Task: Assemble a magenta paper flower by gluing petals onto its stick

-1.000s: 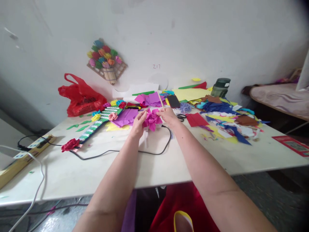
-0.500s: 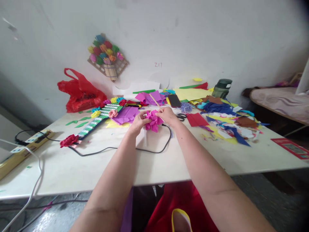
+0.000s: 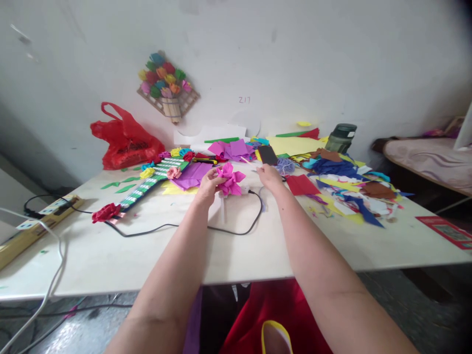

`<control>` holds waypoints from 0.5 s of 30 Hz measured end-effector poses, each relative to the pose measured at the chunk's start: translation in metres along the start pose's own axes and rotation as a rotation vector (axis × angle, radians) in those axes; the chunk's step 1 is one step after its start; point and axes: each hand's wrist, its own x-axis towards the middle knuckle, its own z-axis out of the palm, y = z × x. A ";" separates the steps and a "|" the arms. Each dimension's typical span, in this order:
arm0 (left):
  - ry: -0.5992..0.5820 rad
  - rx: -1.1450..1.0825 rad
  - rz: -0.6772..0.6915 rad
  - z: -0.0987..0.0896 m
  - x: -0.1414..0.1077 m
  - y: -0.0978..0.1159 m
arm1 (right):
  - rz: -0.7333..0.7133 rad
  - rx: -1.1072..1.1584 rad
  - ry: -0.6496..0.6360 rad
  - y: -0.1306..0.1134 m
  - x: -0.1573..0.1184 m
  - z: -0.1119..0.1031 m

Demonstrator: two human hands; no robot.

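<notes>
Between the fingers of my left hand (image 3: 211, 186) is a pink paper flower (image 3: 230, 180), raised over the table. My right hand (image 3: 270, 178) is to the right of the flower, apart from it, near the scissors' former spot, which it partly covers. A thin wooden stick (image 3: 246, 161) juts out to the left from my right hand's closed fingers. Just beyond that hand lies a dark phone (image 3: 268, 155). Below the flower, a white glue gun, partly hidden, has a black cord (image 3: 254, 216).
A green-and-white striped board (image 3: 139, 192) with paper flowers lies left. Behind it stands a red plastic bag (image 3: 127, 140). Paper scraps (image 3: 337, 167), a red sheet (image 3: 302, 185) and a green bottle (image 3: 340, 138) are at right. A power strip (image 3: 40, 228) lies at far left.
My right hand has drawn away from the pink flower to the right, taking the stick along. The flower has tilted and shifted slightly left in my left hand.
</notes>
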 end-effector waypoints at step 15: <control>0.093 -0.036 0.057 -0.004 0.003 0.000 | 0.005 -0.273 -0.061 0.008 -0.007 0.024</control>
